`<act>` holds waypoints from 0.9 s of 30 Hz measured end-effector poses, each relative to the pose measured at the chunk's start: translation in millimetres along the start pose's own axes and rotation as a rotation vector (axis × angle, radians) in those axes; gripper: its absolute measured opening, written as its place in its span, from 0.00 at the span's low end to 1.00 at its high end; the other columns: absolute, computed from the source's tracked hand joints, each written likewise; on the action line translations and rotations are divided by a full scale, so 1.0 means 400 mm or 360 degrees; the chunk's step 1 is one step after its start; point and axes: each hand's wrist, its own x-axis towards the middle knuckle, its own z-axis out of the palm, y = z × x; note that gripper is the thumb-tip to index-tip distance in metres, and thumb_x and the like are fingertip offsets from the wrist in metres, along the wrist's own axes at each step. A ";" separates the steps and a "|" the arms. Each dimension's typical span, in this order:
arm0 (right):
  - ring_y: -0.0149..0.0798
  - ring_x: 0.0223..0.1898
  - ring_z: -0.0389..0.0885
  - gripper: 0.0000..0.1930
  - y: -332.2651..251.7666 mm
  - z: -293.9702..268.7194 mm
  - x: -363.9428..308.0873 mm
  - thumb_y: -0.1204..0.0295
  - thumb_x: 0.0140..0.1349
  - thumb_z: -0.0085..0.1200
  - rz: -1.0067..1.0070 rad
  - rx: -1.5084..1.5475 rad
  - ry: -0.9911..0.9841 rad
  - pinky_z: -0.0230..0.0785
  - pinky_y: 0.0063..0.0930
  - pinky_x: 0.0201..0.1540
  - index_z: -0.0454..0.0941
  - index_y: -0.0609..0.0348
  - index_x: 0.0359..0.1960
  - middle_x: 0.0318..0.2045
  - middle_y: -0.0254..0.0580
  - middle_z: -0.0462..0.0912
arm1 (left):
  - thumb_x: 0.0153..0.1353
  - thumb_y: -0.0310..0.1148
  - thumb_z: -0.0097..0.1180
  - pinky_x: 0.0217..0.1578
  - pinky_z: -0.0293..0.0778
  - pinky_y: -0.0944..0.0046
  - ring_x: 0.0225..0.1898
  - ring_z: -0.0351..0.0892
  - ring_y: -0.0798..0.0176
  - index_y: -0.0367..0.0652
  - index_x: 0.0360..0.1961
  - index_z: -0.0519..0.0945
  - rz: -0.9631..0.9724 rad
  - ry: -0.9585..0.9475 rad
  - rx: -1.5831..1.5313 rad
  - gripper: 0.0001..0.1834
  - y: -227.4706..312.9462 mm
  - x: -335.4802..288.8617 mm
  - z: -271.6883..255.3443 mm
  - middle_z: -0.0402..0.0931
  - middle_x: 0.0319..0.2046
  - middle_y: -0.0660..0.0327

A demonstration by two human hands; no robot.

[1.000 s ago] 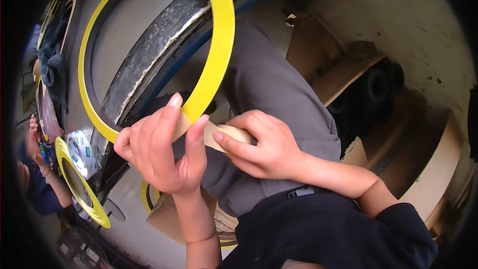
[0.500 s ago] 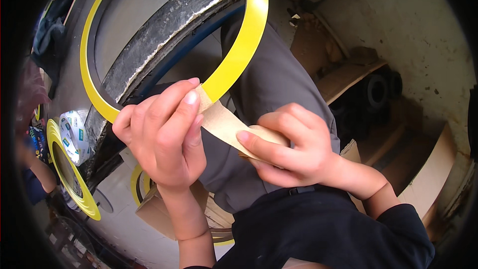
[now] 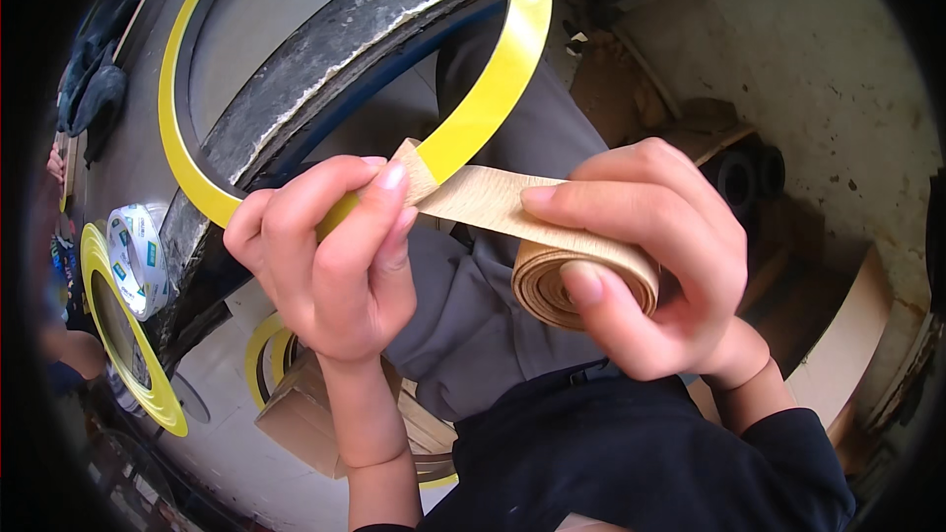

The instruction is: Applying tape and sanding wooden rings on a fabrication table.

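Note:
A large, flat yellow ring [image 3: 529,30] is tilted up above the dark table edge. My left hand [image 3: 330,266] pinches its near side between thumb and fingers. Under those fingertips, the end of a tan, wrinkled paper strip [image 3: 473,199] wraps across the ring. The strip runs to the right into a coiled roll of paper tape [image 3: 540,286]. My right hand [image 3: 680,246] grips this roll, with the thumb on its coiled end and the fingers over the top. The palm side of the right hand is partly hidden.
The curved black table edge [image 3: 325,69] has a rough pale rim. More yellow rings [image 3: 103,335] and a white printed tape roll [image 3: 138,256] are at left, near another person's arm [image 3: 81,353]. Below is a cardboard box [image 3: 305,419]. Dark rolls [image 3: 737,177] sit at right.
My right hand has moved up and right and turned, bringing the coiled end of the tape roll into sight. The strip is now more level. My left hand keeps its pinch.

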 end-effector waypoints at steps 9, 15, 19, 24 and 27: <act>0.37 0.26 0.74 0.18 0.028 0.079 -0.073 0.71 0.44 0.65 0.0062 -0.0263 -0.0122 0.67 0.28 0.22 0.86 0.53 0.40 0.27 0.34 0.76 | 0.69 0.37 0.58 0.46 0.59 0.64 0.36 0.81 0.69 0.55 0.53 0.79 0.0084 0.0066 0.0053 0.12 -0.011 0.012 0.020 0.85 0.42 0.71; 0.36 0.28 0.75 0.21 0.033 0.114 -0.096 0.70 0.44 0.66 -0.0041 -0.0145 -0.0135 0.68 0.27 0.23 0.86 0.52 0.45 0.29 0.34 0.76 | 0.68 0.29 0.57 0.50 0.61 0.62 0.39 0.81 0.62 0.45 0.50 0.79 0.0059 -0.0039 -0.0015 0.10 -0.008 0.007 0.013 0.86 0.43 0.58; 0.36 0.24 0.75 0.22 -0.019 0.030 -0.066 0.66 0.38 0.64 -0.0160 -0.0291 -0.0035 0.68 0.24 0.24 0.88 0.55 0.41 0.29 0.39 0.79 | 0.68 0.29 0.57 0.49 0.61 0.62 0.39 0.82 0.62 0.46 0.49 0.80 0.0062 -0.0017 0.0025 0.10 -0.006 0.004 0.012 0.86 0.43 0.58; 0.39 0.28 0.78 0.19 -0.026 -0.012 0.029 0.69 0.50 0.61 -0.0171 -0.0140 -0.0040 0.69 0.28 0.29 0.84 0.65 0.44 0.32 0.48 0.81 | 0.69 0.32 0.57 0.49 0.61 0.61 0.39 0.82 0.60 0.45 0.48 0.80 0.0067 0.0036 0.0027 0.09 -0.007 0.005 0.019 0.86 0.42 0.57; 0.40 0.28 0.79 0.17 -0.041 -0.019 0.087 0.72 0.48 0.61 -0.0152 -0.0206 -0.0044 0.70 0.27 0.30 0.84 0.67 0.41 0.30 0.47 0.83 | 0.69 0.39 0.58 0.48 0.59 0.64 0.35 0.81 0.67 0.54 0.50 0.80 0.0049 0.0129 0.0059 0.10 -0.011 0.003 0.032 0.85 0.40 0.68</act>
